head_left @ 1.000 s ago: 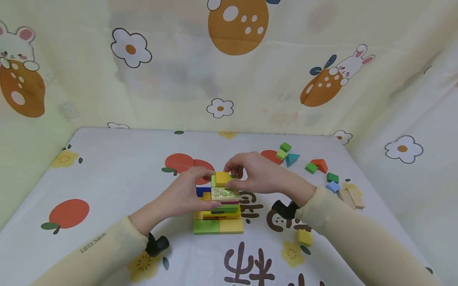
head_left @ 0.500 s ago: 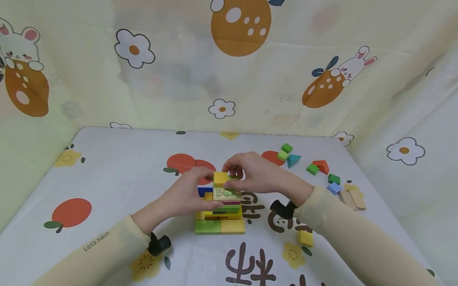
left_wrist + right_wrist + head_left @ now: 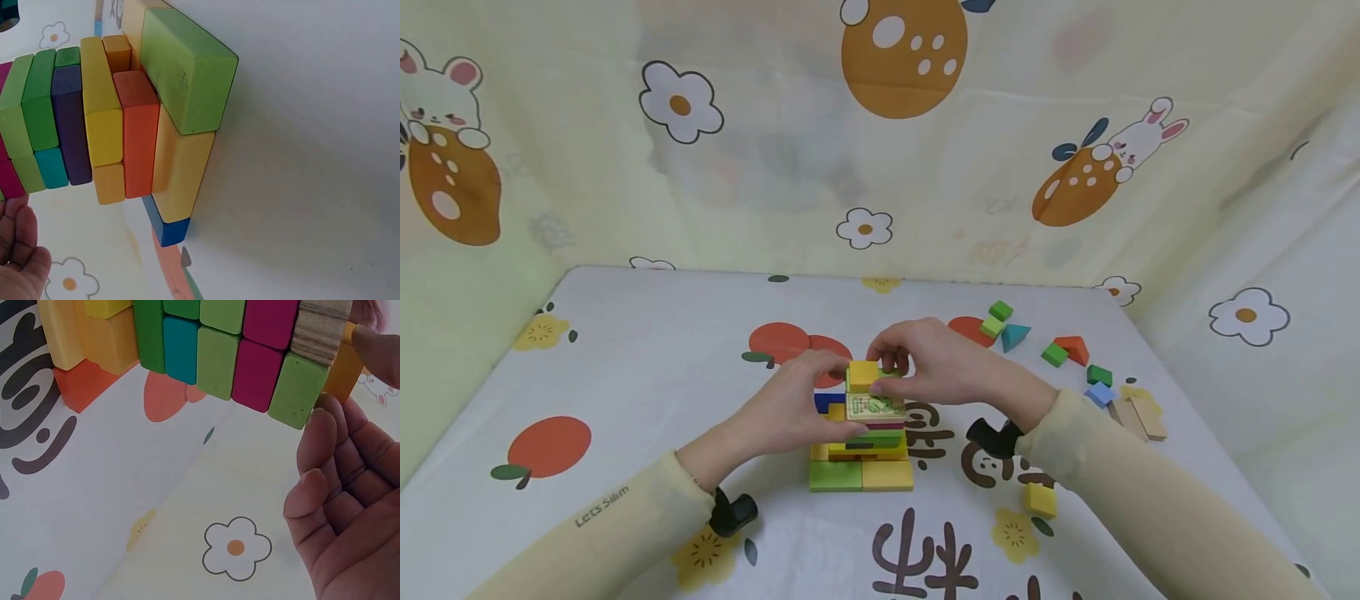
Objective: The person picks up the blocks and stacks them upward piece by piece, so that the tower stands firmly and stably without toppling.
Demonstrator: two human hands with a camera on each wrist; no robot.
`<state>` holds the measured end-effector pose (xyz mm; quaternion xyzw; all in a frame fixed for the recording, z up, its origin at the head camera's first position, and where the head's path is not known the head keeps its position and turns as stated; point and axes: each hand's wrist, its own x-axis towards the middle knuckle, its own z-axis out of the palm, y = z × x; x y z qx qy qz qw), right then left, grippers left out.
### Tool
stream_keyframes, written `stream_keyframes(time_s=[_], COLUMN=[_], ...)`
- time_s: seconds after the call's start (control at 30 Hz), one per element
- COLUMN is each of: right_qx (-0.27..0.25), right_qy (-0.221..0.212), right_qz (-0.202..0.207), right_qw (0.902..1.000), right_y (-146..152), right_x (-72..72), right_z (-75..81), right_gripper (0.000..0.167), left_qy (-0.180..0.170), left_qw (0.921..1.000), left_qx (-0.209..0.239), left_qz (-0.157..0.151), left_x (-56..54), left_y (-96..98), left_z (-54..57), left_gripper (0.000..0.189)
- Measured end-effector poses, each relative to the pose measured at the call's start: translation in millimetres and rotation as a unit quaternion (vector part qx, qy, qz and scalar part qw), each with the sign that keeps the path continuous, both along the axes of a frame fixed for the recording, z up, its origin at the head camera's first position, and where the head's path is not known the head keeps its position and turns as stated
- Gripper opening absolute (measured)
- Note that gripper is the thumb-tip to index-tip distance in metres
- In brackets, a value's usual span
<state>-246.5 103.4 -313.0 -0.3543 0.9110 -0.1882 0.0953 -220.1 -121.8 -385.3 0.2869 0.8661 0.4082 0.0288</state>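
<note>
A tower of coloured wooden blocks (image 3: 887, 476) stands at the middle of the table, with green, magenta, teal and orange pieces layered in the left wrist view. On its top sits a yellow block (image 3: 862, 376), pinched by my right hand (image 3: 936, 362) with the thumb in front and fingertips behind. The right wrist view shows this yellow-orange block (image 3: 345, 365) above a light green block (image 3: 298, 389) and beside a wood-grain one (image 3: 322, 328). My left hand (image 3: 778, 408) holds the tower's upper left side, thumb across the front, fingers curved behind.
One loose yellow block (image 3: 1040, 500) lies right of the tower, near my right forearm. Farther right are scattered green blocks (image 3: 1055, 354), a teal triangle (image 3: 1015, 336), a red-orange piece (image 3: 1072, 348), a blue piece (image 3: 1100, 393) and plain wood pieces (image 3: 1138, 418). A patterned cloth (image 3: 760, 167) hangs behind.
The yellow block has shifted slightly left on the tower's top, with my right hand on it. My left hand keeps its hold, and the view has moved a little.
</note>
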Motion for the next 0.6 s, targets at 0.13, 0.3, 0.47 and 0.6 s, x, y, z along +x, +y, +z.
stream_keyframes(time_s=[0.13, 0.3, 0.47, 0.6], right_qx=[-0.003, -0.004, -0.001, -0.006], right_qy=[-0.002, -0.007, -0.009, -0.003], right_qz=[-0.001, -0.001, -0.003, -0.007], right_qw=[1.0, 1.0, 1.0, 1.0], right_y=[-0.6, -1.1, -1.5, 3.5], right_x=[0.1, 0.2, -0.2, 0.0], right_z=[0.3, 0.9, -0.3, 3.1], right_gripper=[0.029, 0.028, 0.029, 0.034], left_qy=[0.001, 0.006, 0.004, -0.001], left_qw=[1.0, 1.0, 0.9999, 1.0], left_qx=[0.001, 0.004, 0.008, 0.005], left_qz=[-0.001, -0.005, -0.005, -0.003], left_x=[-0.3, -0.9, -1.2, -0.9], left_y=[-0.3, -0.2, -0.6, -0.6], left_z=[-0.5, -0.4, -1.1, -1.0], left_gripper=[0.06, 0.058, 0.057, 0.057])
